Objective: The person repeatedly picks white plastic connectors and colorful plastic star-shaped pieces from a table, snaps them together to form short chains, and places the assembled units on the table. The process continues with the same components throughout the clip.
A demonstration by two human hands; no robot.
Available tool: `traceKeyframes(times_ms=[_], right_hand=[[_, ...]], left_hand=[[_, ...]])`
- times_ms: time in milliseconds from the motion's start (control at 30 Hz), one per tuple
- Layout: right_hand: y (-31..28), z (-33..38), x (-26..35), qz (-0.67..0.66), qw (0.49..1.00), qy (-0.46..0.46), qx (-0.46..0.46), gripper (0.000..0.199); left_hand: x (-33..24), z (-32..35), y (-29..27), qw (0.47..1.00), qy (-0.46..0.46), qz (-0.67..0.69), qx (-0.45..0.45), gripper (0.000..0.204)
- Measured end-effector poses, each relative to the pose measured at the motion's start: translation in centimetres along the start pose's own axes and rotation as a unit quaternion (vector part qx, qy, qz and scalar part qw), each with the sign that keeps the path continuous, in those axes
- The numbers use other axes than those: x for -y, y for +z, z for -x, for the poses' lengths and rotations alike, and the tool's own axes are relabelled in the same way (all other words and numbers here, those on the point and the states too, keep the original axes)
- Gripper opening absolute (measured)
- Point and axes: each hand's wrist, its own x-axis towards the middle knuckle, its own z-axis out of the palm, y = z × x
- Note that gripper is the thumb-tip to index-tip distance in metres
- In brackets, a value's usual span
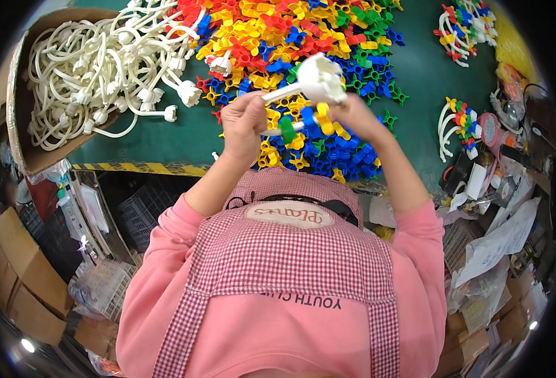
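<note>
My left hand [243, 125] is closed round a white flexible tube [282, 94], whose cup-shaped white end [321, 78] points up and to the right. A second stretch of white tube comes out of the same fist, with a green plastic piece [287, 129], a blue piece [309, 121] and a yellow piece [323, 118] threaded on it. Blurred by motion, my right hand [357, 118] is at the far end of this row, just below the cup. Its fingers look drawn together, but what they grip is hidden behind the cup and the yellow piece.
A cardboard box [18, 107] full of white tubes lies at the left of the green table [158, 145]. Loose red, yellow, blue and green pieces [353, 151] heap the middle. Two threaded bundles [461, 126] lie at the right, beside mixed clutter and bags [498, 233].
</note>
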Motion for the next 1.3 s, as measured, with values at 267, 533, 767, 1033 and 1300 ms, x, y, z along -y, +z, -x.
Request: traceKeyframes(times_ms=[267,533,767,1033,1300], right_hand=[[-3.6,-10.1,-0.2,0.472,0.806,-0.159,-0.321,0.036],[3.5,0.6,1.5,0.001,0.985,-0.079,-0.156,0.028],[3.2,4.6,1.8,0.086,0.984,-0.097,-0.12,0.029],[5.5,6.2,-0.3,-0.187,0.942,-0.142,-0.24,0.021],[-15.2,17.8,-18.4,-0.322,0.598,-0.087,-0.728,0.016]], left_hand=[[-1.3,-1.1,-0.6,0.995,0.028,-0.063,-0.072,0.021],[-1.0,-1.0,-0.2,0.999,-0.001,-0.022,-0.039,0.018],[-1.3,-0.1,0.9,0.988,-0.029,-0.109,0.103,0.027],[0.9,0.0,2.7,0.991,-0.076,0.083,0.074,0.03],[7.1,3.5,-10.8,0.863,-0.159,-0.455,-0.15,0.048]])
